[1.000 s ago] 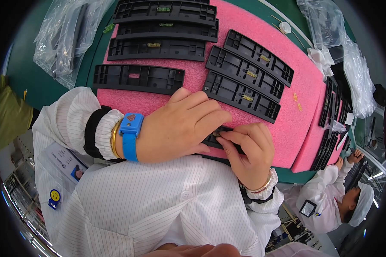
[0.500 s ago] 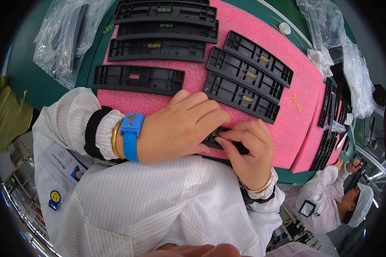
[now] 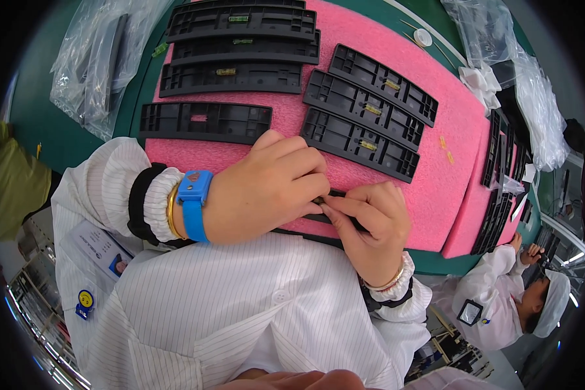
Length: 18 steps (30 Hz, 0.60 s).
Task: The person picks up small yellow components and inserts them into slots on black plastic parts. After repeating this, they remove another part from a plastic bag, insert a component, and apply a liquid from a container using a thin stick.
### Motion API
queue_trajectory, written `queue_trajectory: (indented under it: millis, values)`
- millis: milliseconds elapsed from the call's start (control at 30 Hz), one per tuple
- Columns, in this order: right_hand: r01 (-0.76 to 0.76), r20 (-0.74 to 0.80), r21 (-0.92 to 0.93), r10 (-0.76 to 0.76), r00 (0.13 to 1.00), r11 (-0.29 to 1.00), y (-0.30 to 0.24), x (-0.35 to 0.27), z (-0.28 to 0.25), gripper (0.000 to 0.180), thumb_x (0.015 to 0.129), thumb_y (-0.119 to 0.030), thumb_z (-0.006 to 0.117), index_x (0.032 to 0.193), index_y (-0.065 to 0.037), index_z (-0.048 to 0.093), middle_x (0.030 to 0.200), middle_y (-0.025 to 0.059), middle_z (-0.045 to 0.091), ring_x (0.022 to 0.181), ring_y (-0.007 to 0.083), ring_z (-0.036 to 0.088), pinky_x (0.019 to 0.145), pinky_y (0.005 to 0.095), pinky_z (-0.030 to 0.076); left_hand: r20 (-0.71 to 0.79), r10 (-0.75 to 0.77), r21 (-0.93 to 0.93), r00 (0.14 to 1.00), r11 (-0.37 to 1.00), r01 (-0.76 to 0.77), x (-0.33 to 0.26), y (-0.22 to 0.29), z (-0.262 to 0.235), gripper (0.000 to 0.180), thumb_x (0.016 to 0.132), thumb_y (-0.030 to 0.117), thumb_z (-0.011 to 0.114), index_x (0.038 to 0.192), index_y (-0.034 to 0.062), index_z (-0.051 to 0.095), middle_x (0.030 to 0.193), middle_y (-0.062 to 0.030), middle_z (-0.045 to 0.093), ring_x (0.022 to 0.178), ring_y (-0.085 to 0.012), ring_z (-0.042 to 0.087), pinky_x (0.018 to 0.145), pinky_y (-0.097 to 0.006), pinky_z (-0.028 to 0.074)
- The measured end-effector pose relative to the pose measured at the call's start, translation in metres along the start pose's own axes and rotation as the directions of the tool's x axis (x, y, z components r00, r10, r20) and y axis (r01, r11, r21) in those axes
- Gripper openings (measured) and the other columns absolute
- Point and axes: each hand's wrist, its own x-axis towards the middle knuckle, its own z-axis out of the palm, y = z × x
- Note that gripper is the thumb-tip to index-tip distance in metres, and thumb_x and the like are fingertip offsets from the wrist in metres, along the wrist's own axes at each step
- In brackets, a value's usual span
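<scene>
Close to my body, on the pink foam, a black plastic panel (image 3: 317,218) lies mostly covered by both hands. My left hand (image 3: 263,188) rests over its left part, fingers bent and fingertips brought together near its middle. From the right, my right hand (image 3: 374,224) pinches with thumb and forefinger at the same spot. What lies between the fingertips is small, and I cannot make it out. Just beyond my left hand is a similar ribbed panel (image 3: 240,122) with a small pink piece (image 3: 199,118) in it. Three panels (image 3: 351,142) to the right hold yellow bubble vials (image 3: 368,145).
More black panels (image 3: 273,77) with green or yellow vials overlap at the far left. Loose yellow vials (image 3: 450,157) lie on the pink foam (image 3: 461,188). Plastic bags (image 3: 88,71) sit on the green table (image 3: 36,97). A co-worker (image 3: 500,305) is at the right beside further panels (image 3: 494,218).
Both hands have shifted slightly left, and their fingertips have drawn closer together over the near panel. The view has moved a little; the other panels stay in place.
</scene>
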Motion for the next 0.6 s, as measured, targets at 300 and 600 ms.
queue_trajectory:
  millis: [300,600]
  values:
    - [0.039,-0.047,-0.117,-0.045,0.998,0.992,-0.003,-0.012,0.003,0.027,0.075,-0.009,0.085,0.101,-0.012,0.080,0.084,-0.0001,0.062,0.077,0.0209,0.056,0.068,0.0370,0.036,0.006,0.044,0.011,0.999,0.999,-0.044,0.004,-0.001,-0.005,0.024,0.076,0.016,0.084,0.096,0.0101,0.072,0.104,-0.0038,0.062,0.098,-0.0228,0.060,0.089,-0.039,0.040]
    - [-0.017,-0.083,-0.026,0.015,0.996,1.000,-0.003,-0.013,0.000,0.022,0.076,-0.007,0.086,0.097,-0.008,0.077,0.085,0.0030,0.067,0.076,0.0226,0.060,0.069,0.0368,0.039,0.028,0.057,0.013,0.998,0.998,-0.057,0.005,0.000,-0.008,0.019,0.081,0.015,0.080,0.096,0.0092,0.072,0.103,-0.0048,0.062,0.099,-0.0241,0.060,0.089,-0.039,0.040]
